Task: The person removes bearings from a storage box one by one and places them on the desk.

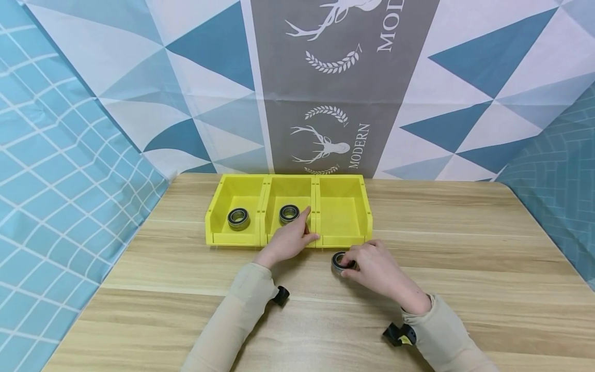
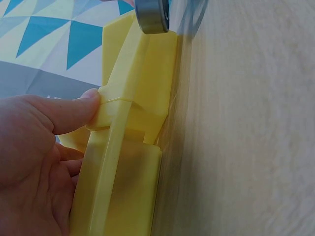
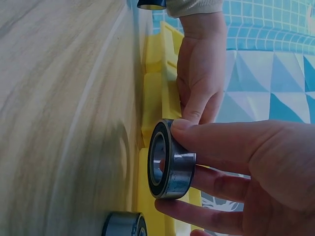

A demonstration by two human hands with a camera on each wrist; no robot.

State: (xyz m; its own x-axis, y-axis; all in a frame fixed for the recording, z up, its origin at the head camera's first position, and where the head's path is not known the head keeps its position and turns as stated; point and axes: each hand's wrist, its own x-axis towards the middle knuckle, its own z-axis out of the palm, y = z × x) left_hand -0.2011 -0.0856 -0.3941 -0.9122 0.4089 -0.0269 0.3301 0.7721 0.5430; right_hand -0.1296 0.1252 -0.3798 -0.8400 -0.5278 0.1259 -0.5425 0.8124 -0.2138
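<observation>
My right hand pinches a metal ball bearing with a dark seal, thumb on one side and fingers on the other. It is held on edge, just in front of the right yellow bin. A second bearing sits on the table below it in the right wrist view; my hand hides it in the head view. My left hand grips the front of the middle yellow bin near the divider, its thumb against the rim. One bearing lies in the middle bin.
The left yellow bin holds another bearing. All three bins stand side by side at the back of the wooden table, close to a patterned backdrop. A blue gridded cloth hangs along the left side.
</observation>
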